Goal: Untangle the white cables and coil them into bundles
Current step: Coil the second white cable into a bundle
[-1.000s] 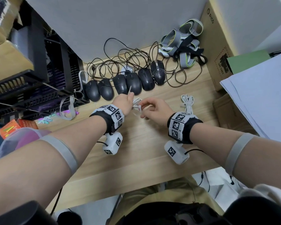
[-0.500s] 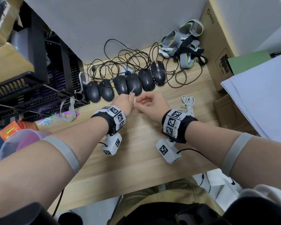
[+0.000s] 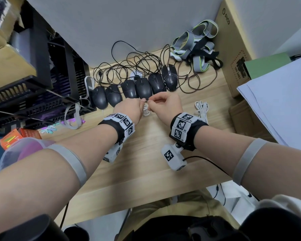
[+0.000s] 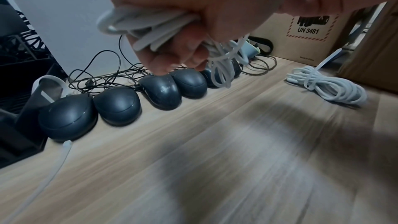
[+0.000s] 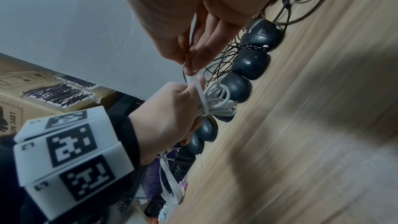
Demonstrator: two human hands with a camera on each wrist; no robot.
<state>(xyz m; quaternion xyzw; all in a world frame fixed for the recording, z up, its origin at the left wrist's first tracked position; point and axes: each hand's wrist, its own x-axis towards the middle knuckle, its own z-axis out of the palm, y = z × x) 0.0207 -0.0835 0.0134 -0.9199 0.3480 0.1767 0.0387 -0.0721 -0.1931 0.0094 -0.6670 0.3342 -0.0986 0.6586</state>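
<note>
I have my left hand curled round the coiled white cable, its grip closed on the bundle just above the desk; a white tie strap loops across the coils by its fingers; my right hand meets it from the right, thumb and fingertips pinching the free end of that strap, so this grip is closed on the strap and not on the cable; both hands hang just in front of the row of dark mice, which I take as my landmark; behind the mice lies a tangle of black cords against the grey wall; to the right of the mice, near my right wrist, a second white cable bundle lies on the desk, already tied with a strap; beyond it, behind and to the right of the mice, is a heap of grey straps beside a cardboard box; to the left of the mice stands a black rack.
</note>
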